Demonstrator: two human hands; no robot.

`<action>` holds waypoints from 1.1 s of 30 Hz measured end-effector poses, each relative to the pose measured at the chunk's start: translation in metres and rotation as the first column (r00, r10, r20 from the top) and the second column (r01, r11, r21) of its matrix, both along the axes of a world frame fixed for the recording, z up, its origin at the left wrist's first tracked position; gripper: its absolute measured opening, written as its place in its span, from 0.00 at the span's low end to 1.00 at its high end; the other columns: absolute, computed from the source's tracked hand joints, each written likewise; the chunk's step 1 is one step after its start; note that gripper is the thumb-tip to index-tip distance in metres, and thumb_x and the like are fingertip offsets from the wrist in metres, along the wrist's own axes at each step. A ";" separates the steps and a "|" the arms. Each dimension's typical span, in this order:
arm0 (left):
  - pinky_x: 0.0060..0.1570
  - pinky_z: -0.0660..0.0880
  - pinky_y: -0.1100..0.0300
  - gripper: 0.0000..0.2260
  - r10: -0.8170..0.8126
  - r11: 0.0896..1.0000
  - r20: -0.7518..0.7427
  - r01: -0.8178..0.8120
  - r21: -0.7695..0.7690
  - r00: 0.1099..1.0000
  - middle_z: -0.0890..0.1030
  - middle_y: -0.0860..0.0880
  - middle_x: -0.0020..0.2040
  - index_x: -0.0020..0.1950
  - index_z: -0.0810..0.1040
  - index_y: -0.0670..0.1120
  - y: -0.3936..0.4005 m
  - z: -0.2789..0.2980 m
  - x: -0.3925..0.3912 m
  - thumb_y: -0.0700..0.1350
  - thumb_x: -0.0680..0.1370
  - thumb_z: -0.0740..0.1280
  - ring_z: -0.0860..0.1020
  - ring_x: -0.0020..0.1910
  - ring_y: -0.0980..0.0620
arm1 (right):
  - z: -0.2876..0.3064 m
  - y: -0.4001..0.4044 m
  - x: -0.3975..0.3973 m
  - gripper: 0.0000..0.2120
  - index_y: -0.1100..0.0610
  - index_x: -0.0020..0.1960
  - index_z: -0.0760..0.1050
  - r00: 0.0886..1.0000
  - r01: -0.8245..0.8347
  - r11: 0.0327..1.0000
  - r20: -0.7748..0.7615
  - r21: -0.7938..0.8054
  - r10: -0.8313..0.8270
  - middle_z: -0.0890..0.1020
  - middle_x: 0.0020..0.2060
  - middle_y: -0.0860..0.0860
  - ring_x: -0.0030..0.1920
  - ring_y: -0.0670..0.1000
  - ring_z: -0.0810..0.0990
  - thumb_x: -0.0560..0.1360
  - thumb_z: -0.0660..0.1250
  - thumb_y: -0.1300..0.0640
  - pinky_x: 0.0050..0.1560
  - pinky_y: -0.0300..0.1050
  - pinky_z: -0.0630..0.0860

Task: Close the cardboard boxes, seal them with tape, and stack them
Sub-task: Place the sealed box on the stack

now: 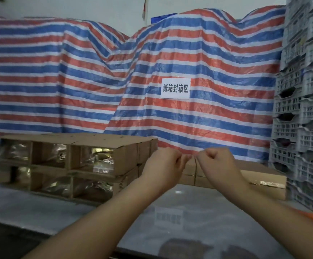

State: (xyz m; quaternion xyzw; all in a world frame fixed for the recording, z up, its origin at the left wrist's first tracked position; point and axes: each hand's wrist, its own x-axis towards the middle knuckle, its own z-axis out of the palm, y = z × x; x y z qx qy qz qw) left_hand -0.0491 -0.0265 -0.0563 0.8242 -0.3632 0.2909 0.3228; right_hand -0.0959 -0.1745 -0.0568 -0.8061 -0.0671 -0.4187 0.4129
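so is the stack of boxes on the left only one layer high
No, the stack of boxes on the left of the table shows two layers, one row sitting on top of another.

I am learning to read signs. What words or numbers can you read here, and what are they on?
"纸箱封箱区": on the white paper sign stuck to the striped tarp.
Dark print on the side of the stacked boxes: too blurred to read.
Strip on the flat cardboard at the right: too small to read.
Mirror image of the sign in the shiny table: blurred, not readable.
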 end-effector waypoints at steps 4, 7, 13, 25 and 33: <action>0.44 0.76 0.55 0.15 0.061 0.997 0.055 -0.058 -0.046 0.997 0.78 0.54 0.37 0.38 0.75 0.52 0.039 0.001 0.006 0.51 0.83 0.59 0.77 0.39 0.54 | -0.008 0.031 0.019 0.27 0.51 0.20 0.70 0.998 -0.060 0.998 -0.002 0.000 0.060 0.69 0.17 0.45 0.23 0.40 0.71 0.78 0.65 0.62 0.24 0.27 0.66; 0.42 0.77 0.54 0.23 0.173 0.984 0.053 -0.169 -0.063 0.984 0.78 0.53 0.33 0.35 0.75 0.51 0.065 -0.001 0.018 0.59 0.83 0.51 0.78 0.35 0.57 | -0.012 0.049 0.039 0.22 0.53 0.25 0.72 0.995 -0.098 0.995 0.000 -0.022 0.098 0.73 0.21 0.47 0.25 0.41 0.74 0.79 0.65 0.56 0.25 0.30 0.69; 0.62 0.62 0.51 0.28 0.482 0.876 0.168 -0.474 -0.086 0.860 0.81 0.54 0.54 0.49 0.81 0.54 0.122 0.006 0.071 0.61 0.81 0.43 0.73 0.60 0.55 | 0.010 0.093 0.093 0.05 0.41 0.44 0.72 0.979 -0.180 0.971 -0.125 -0.159 0.161 0.76 0.37 0.36 0.43 0.37 0.76 0.78 0.62 0.43 0.37 0.31 0.68; 0.76 0.44 0.46 0.41 0.650 0.690 0.093 -0.636 0.345 0.755 0.54 0.50 0.80 0.80 0.53 0.55 0.212 -0.001 0.174 0.46 0.73 0.71 0.50 0.79 0.48 | 0.005 0.165 0.185 0.41 0.49 0.80 0.54 0.957 -0.154 0.872 -0.290 -0.464 0.014 0.60 0.77 0.48 0.77 0.54 0.56 0.73 0.66 0.36 0.75 0.68 0.56; 0.69 0.62 0.54 0.16 0.651 0.711 0.217 -0.684 0.160 0.727 0.76 0.53 0.65 0.68 0.73 0.54 0.219 0.002 0.179 0.44 0.80 0.64 0.72 0.66 0.53 | -0.005 0.173 0.191 0.13 0.55 0.62 0.78 0.991 -0.113 0.901 -0.119 -0.418 0.069 0.79 0.55 0.49 0.58 0.50 0.76 0.79 0.64 0.57 0.63 0.50 0.76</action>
